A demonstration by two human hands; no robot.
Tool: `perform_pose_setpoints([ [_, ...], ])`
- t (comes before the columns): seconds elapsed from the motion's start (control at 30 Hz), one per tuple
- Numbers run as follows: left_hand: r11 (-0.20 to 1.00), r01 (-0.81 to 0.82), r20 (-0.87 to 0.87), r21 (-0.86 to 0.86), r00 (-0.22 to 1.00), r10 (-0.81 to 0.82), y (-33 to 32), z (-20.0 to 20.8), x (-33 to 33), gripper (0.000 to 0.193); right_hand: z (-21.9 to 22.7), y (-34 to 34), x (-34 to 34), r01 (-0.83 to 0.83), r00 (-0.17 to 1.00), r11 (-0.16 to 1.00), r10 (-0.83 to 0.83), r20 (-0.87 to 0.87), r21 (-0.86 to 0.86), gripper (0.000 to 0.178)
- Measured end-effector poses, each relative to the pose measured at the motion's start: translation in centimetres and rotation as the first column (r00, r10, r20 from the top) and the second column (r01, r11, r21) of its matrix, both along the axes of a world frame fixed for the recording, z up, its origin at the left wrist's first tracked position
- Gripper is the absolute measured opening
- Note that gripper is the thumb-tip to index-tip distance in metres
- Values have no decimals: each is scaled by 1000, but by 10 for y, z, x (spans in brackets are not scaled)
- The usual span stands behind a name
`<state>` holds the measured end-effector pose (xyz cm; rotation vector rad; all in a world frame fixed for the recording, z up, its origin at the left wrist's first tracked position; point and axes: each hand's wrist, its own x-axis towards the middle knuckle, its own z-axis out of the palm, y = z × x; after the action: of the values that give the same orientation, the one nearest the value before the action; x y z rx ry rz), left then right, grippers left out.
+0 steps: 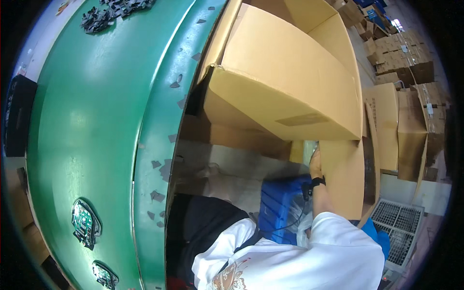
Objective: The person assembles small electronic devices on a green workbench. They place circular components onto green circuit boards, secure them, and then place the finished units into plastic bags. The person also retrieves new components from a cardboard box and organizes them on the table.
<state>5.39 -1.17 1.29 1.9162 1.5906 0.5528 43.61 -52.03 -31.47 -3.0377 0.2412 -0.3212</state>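
Note:
My right hand (315, 165) reaches up along the edge of a large open cardboard box (290, 63). Its fingers are mostly hidden at the cardboard, so their grip does not show. Beside the fingertips is a pale green, shiny piece (309, 152) that I cannot identify. A black band (318, 181) circles the wrist, and a small black fitting (306, 190) with a thin cord hangs next to it. Below the hand stands a blue plastic crate (275, 208) with clear plastic film (303, 220) at its side. My left hand is out of the picture.
A long green work surface (92, 130) runs along the left, carrying circuit-board assemblies (86, 223) and a heap of dark pieces (113, 13). Dark scraps (166, 169) dot its near strip. Stacked cartons (401, 50) and a grey grated crate (397, 229) stand at right.

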Motion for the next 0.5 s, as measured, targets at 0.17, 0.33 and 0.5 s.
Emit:
perform_pose_setpoints([
  [0.17, 1000, 20, 12, -5, 1000, -20, 2, -1, 2, 22, -15, -24, -14, -2, 1000, 991, 1, -7, -135, 44],
  [0.33, 999, -31, 30, -29, 999, 32, 3, -5, -5, 22, -17, -14, -20, 38, 998, 998, -40, -54, -48, 44],
  [0.5, 998, -55, 14, -44, 998, 55, -2, -6, -2, 23, -22, 2, -15, 66, 992, 998, -65, -110, 9, 46],
])
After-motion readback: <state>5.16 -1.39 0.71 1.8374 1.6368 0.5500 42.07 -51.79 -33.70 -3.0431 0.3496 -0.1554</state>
